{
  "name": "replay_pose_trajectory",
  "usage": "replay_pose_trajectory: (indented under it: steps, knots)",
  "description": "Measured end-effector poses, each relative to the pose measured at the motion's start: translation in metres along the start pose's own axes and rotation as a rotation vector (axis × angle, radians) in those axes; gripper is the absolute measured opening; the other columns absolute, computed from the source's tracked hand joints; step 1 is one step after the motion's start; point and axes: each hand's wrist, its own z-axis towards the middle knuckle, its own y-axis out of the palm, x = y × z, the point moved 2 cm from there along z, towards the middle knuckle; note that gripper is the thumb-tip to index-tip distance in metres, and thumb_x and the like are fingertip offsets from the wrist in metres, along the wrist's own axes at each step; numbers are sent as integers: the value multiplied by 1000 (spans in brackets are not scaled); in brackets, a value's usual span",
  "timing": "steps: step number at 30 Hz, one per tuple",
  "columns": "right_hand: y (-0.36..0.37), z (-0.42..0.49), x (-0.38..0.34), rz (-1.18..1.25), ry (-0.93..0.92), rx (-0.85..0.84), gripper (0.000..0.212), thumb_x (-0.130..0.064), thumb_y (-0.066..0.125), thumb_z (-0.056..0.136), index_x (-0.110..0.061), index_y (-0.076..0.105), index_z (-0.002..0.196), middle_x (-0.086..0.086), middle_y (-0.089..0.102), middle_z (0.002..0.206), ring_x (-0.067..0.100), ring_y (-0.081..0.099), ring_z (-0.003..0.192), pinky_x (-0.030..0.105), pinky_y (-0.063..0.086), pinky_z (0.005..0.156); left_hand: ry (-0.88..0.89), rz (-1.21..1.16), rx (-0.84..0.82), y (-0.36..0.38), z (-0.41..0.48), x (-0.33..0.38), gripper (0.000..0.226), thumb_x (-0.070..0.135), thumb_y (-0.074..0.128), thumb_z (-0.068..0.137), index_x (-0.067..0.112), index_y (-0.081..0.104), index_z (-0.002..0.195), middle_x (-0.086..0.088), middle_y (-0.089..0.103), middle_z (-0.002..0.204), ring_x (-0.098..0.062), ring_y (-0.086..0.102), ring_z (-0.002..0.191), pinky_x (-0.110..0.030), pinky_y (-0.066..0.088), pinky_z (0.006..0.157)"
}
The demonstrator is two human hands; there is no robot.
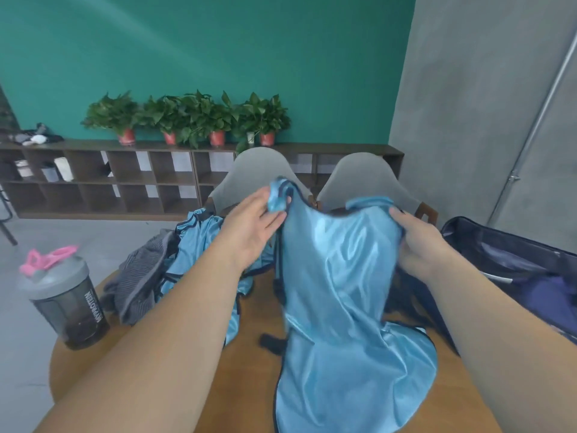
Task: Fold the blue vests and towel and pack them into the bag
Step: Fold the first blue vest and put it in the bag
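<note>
A shiny light-blue vest (340, 295) with dark trim hangs lifted over the wooden table (249, 385), its lower part draped on the tabletop. My left hand (253, 226) pinches its bunched left shoulder strap. My right hand (418, 245) grips its right shoulder edge. Another blue vest (199, 242) lies crumpled behind my left arm, next to a grey striped towel (140, 285). The dark navy bag (512, 264) lies open at the right edge of the table.
A grey shaker bottle (67, 304) with a pink lid loop stands at the table's left edge. Two grey chairs (362, 179) face me across the table. A low wooden shelf (125, 176) with potted plants runs along the green wall.
</note>
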Motion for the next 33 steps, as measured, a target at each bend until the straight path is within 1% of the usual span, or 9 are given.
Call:
replay_pose_trajectory:
  steps: [2, 4, 8, 11, 13, 16, 23, 28, 33]
  knots:
    - [12, 15, -7, -264, -94, 37, 60, -34, 60, 106, -19, 37, 159, 12, 50, 156, 27, 62, 129, 43, 52, 102, -8, 227, -32, 7, 11, -3, 76, 26, 62, 107, 24, 16, 167, 1, 49, 156, -27, 64, 129, -44, 44, 119]
    - [15, 16, 6, -725, -165, 148, 69, -37, 57, 107, -26, 21, 165, 2, 42, 162, 26, 49, 141, 44, 40, 116, -32, 678, -13, 5, 9, -22, 84, 43, 58, 107, 38, 0, 167, 7, 38, 162, -25, 54, 139, -46, 36, 123]
    - [5, -4, 100, -1223, -373, -14, 70, -63, 43, 101, -20, 41, 157, 2, 46, 159, 23, 43, 146, 39, 30, 124, 13, 1495, -140, -31, -19, -101, 76, 47, 47, 109, 29, 3, 169, 0, 20, 173, -25, 31, 155, -37, 31, 122]
    - [-3, -27, 180, -1511, -283, -200, 110, -90, -4, 84, -21, 35, 160, 5, 26, 170, 24, 21, 158, 34, 13, 128, -31, 1941, -154, -55, -56, -169, 72, 54, 35, 109, 25, 4, 168, -8, 8, 175, -29, 11, 160, -48, 14, 129]
    - [-6, -44, 207, -1668, -258, -188, 120, -89, -24, 73, -30, 27, 163, -2, 14, 174, 23, 6, 161, 37, 3, 128, -58, 2016, -150, -66, -69, -194, 73, 63, 25, 107, 27, 3, 168, -7, -1, 176, -30, -2, 162, -54, 3, 129]
    - [-14, -49, 211, -1688, -242, -8, 91, -79, -2, 91, -34, 31, 162, -2, 17, 173, 25, 8, 161, 43, 3, 126, 35, 2023, -210, -76, -63, -199, 74, 68, 15, 106, 29, 5, 168, -3, -4, 176, -25, -9, 162, -50, -4, 130]
    - [-5, -51, 201, -1671, 24, 208, 71, -65, 17, 105, -31, 10, 167, 2, -4, 175, 29, -11, 160, 50, -4, 129, 297, 2006, -241, -51, -58, -185, 63, 52, 20, 106, 22, 43, 156, -5, 38, 163, -26, 34, 151, -42, 21, 128]
    - [-6, -46, 196, -1547, -150, 133, 78, -67, 15, 98, -25, 34, 161, 2, 18, 173, 30, 4, 160, 48, 7, 130, 73, 1994, -266, -76, -84, -199, 70, 68, 18, 105, 37, 6, 167, 9, -8, 176, -17, -13, 161, -49, -8, 130]
    - [-6, -70, 195, -1581, -334, -90, 70, -69, 26, 98, -31, 51, 151, -5, 34, 167, 22, 21, 157, 40, 17, 128, 99, 1965, -191, -104, -69, -185, 68, 66, 21, 106, 35, 14, 166, 3, -3, 176, -19, -9, 162, -46, -4, 131]
